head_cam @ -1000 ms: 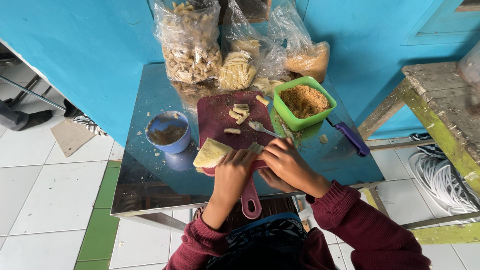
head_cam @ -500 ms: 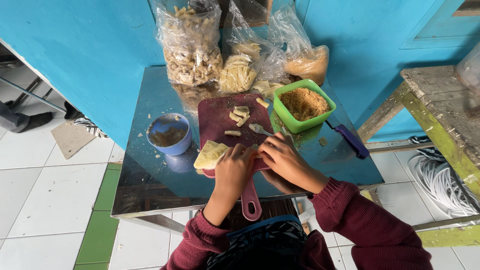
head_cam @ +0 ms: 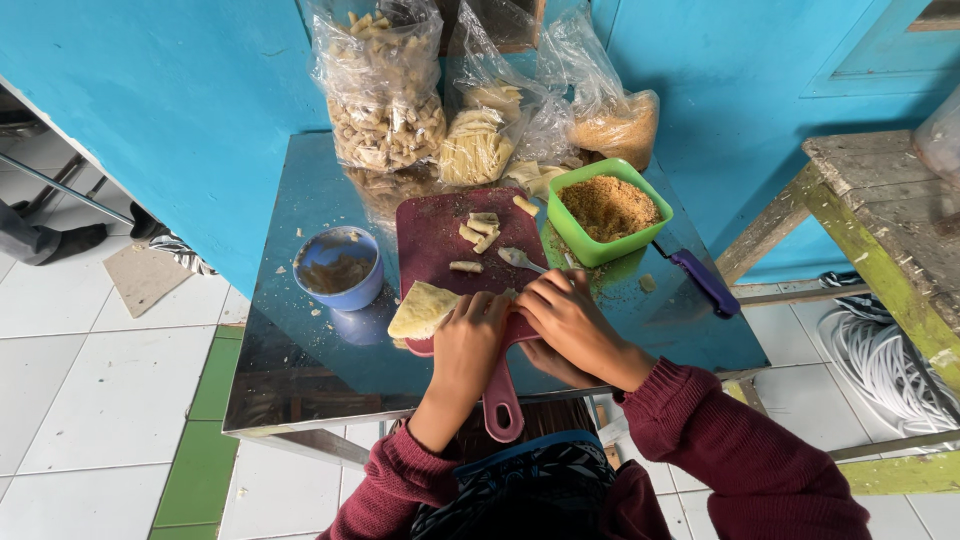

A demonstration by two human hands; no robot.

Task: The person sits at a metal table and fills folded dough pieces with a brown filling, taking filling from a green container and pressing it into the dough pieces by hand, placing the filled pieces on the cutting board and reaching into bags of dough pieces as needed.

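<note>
Both hands are down at the near end of a dark red cutting board (head_cam: 440,250) that sits on a shiny metal table (head_cam: 300,380). The left hand (head_cam: 470,340) has its fingers curled close together, pressing on the edge of a flat pale wrapper (head_cam: 422,308) that hangs off the board's left edge. The right hand (head_cam: 570,318) sits just beside it, fingers bent and bunched over the same spot. Whatever they're pinching between them is hidden under the fingers, so I can't tell what it looks like right now.

Further up the board there are a few small rolled pieces (head_cam: 478,232), plus one more (head_cam: 465,267) lying by itself nearer the hands. A spoon (head_cam: 520,260) lies with its bowl on the board, pointing toward a green square tub (head_cam: 598,250) full of brown crumbs (head_cam: 610,207). The board's pink handle (head_cam: 500,405) sticks out over the table's near edge, toward the person.

Left of the board is a blue bowl (head_cam: 338,268) with something brownish smeared inside. On the right there's a blue-handled tool (head_cam: 703,280) lying on the table. Against the blue wall (head_cam: 180,110) at the back there are clear plastic bags (head_cam: 385,90) stuffed with rolled snacks, and one with crumbs (head_cam: 615,125). A weathered wooden bench (head_cam: 880,200) stands off to the right, well apart from the table.
</note>
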